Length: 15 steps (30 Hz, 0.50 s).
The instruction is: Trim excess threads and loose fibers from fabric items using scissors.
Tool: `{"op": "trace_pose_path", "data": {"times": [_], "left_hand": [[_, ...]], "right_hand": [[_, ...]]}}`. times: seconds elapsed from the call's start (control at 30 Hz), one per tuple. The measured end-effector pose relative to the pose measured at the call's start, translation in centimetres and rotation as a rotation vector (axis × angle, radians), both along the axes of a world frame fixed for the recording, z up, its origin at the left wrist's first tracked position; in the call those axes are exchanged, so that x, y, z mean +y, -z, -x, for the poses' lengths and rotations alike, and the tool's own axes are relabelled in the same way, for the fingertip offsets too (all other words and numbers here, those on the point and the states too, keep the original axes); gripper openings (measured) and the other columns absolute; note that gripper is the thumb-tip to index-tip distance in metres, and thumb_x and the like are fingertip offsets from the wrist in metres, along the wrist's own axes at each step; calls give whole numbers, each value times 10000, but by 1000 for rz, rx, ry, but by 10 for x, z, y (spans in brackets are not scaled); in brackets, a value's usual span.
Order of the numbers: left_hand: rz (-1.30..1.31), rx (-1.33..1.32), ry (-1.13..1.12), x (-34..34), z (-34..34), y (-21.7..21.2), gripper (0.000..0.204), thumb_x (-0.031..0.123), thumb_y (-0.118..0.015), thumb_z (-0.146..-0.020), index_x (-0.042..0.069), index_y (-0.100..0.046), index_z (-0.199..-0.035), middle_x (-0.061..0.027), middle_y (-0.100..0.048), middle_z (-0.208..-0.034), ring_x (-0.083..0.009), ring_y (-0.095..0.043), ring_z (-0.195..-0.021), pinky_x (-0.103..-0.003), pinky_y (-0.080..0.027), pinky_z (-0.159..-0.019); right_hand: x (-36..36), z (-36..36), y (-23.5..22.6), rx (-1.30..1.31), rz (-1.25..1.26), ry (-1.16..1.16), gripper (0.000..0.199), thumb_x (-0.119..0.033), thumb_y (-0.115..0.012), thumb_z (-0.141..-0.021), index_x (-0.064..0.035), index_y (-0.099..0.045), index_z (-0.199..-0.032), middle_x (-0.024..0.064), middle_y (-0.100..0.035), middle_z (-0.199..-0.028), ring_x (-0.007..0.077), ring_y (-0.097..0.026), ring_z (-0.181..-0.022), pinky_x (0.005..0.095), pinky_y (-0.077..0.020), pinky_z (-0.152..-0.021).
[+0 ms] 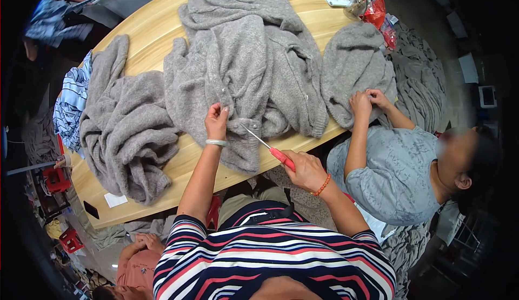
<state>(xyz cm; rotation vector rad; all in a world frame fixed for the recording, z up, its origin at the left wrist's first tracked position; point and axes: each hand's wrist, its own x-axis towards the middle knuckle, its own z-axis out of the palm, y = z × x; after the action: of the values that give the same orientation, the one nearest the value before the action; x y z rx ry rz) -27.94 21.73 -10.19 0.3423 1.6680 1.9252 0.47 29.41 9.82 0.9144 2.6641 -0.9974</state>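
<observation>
A fuzzy grey knit garment (238, 57) lies spread in loose folds before me on the wooden table. My left hand (217, 120), with a pale bangle at its wrist, is closed in a pinch just above the knit. What sits between its fingertips is too small to make out. My right hand (307, 171) is wrapped round the red handle of a tool with a thin metal shaft (282, 158). The shaft points up and left, its tip at the folded knit beside my left hand. Whether the tip ends in a hook cannot be seen.
Another grey knit (127, 121) is heaped on the table (146, 27) at left, beside blue striped cloth (73, 102). A co-worker (394, 165) at right handles a grey knit (357, 62). Another person (139, 267) is at lower left. A phone (91, 209) lies near the edge.
</observation>
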Motion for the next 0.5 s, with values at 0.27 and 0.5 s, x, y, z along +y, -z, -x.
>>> {"op": "trace_pose_path", "data": {"times": [0.27,0.5], "left_hand": [[302,731,-269,56,28,-47,403,260,-764,-843,-12,-622,-1104,-58,-641,-999,-94,-555,-850,-240,-460,-772],[-83,-67,-99,37,45,-25,282,204,-731,-886,-36,-663,-1018,-17,-679,-924,-82,-568,-809,-234,-463,-770]], "right_hand": [[4,23,3,150,-98,153,312,-245,-616,-899,-129,-606,-1188,212,-667,-833,404,-655,-800,512,-515,-730],[12,32,-12,41,-9,-5,268,-269,-595,-905,-112,-613,-1121,222,-671,-781,425,-665,-777,523,-523,-717]]}}
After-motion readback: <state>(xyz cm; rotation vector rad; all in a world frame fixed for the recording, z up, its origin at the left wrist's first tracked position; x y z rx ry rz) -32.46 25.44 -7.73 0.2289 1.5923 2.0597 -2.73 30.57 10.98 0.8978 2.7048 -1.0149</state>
